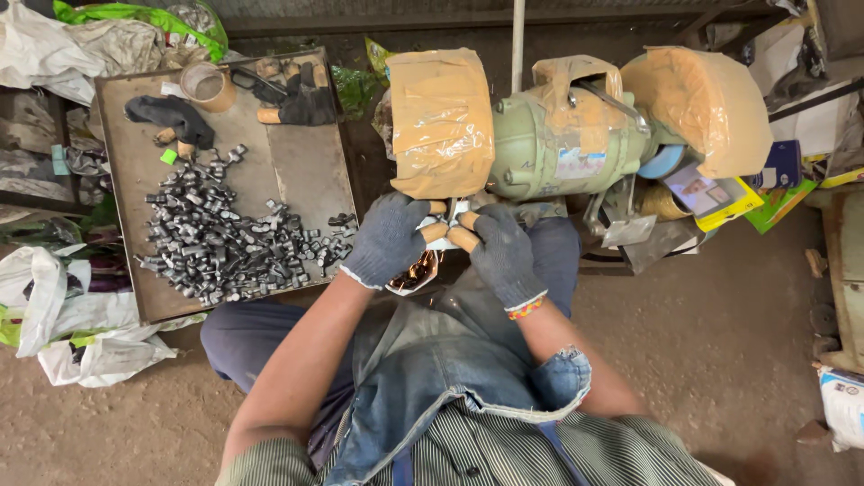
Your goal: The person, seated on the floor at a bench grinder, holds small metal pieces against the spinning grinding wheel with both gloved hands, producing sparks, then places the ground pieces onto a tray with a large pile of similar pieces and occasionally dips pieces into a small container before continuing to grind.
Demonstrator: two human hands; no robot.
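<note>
Both gloved hands are pressed together at the grinder [558,135], just under its taped left guard [441,121]. The left hand [389,238] and right hand [504,254] pinch one small metal piece [453,216] between taped fingertips, held up close to the wheel; the piece itself is mostly hidden, so its shape is hard to tell. Just below the left hand sits a small dish [416,270] with a few brownish bits in it, number unclear.

By the look of it, the work is far from finished: on the tray [306,171] to the left lies a big heap of grey metal pieces [216,238], too many to count, surely well over a hundred. Also on the tray: one tape roll [207,85] and two spare dark gloves [171,117]. The grinder has two guards, both wrapped in brown tape
</note>
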